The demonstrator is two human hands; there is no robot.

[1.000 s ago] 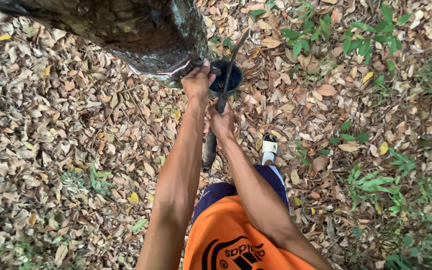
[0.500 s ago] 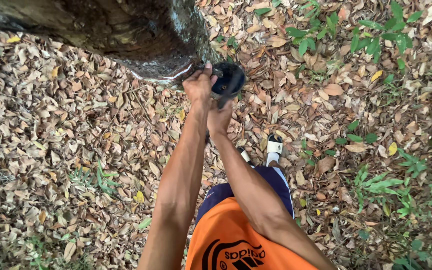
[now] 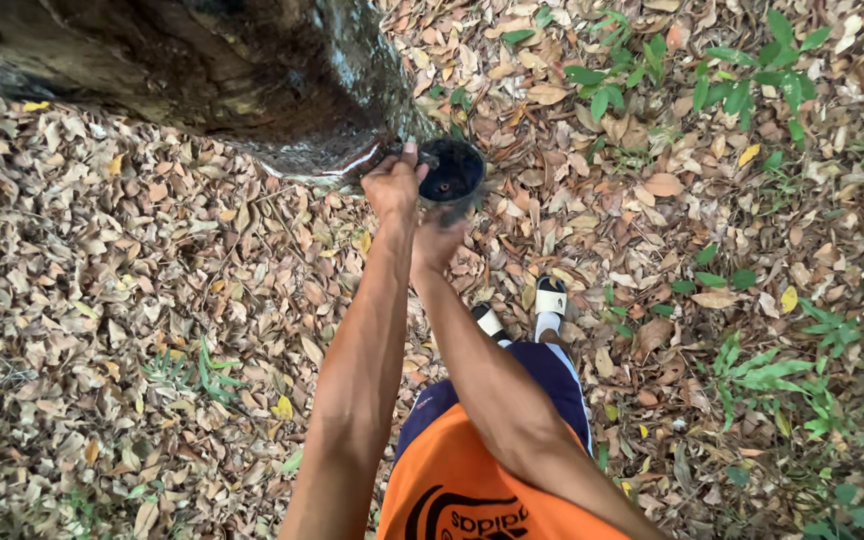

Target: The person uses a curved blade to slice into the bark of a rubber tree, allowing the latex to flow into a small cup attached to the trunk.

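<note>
Fingers of my left hand point(image 3: 394, 186) pinched the black cup's point(image 3: 451, 170) rim against the trunk point(image 3: 252, 80), my right hand point(image 3: 438, 240) cupped beneath, grip unclear.

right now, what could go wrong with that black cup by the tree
The black cup sits at the tree trunk, with the left hand at its rim and the right hand under it; if either slips, it could tip and spill whatever it holds. The hands crowd together, so fingers might get pinched against the bark. Dry leaves cover the ground under the sandals, so footing may be slippery.
</note>
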